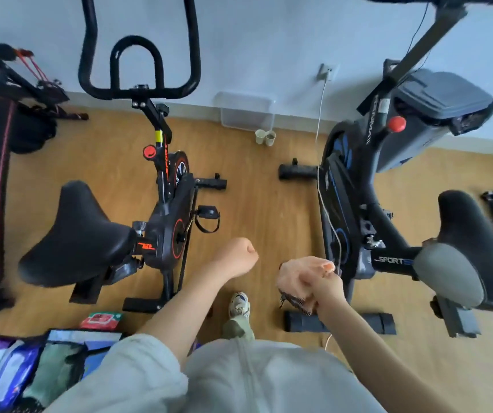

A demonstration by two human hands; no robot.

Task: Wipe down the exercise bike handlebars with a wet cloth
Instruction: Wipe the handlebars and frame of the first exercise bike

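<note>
Two exercise bikes stand on the wooden floor. The left bike (168, 222) is black with orange trim, and its black looped handlebars (138, 90) rise toward the wall, well beyond both hands. The right bike (352, 204) is black and blue with a grey console. My right hand (325, 286) is shut on a bunched pale orange cloth (296, 278) between the two bikes. A dark patterned edge of the cloth hangs below the fist. My left hand (239, 254) is a closed fist with nothing in it, just right of the left bike's frame.
A clear plastic bin (246, 110) and two paper cups (265, 137) sit by the wall between the bikes. A white cable (319, 120) runs from a wall socket down to the right bike. Packets (102, 320) and bags lie at lower left. My shoe (239, 305) is below my hands.
</note>
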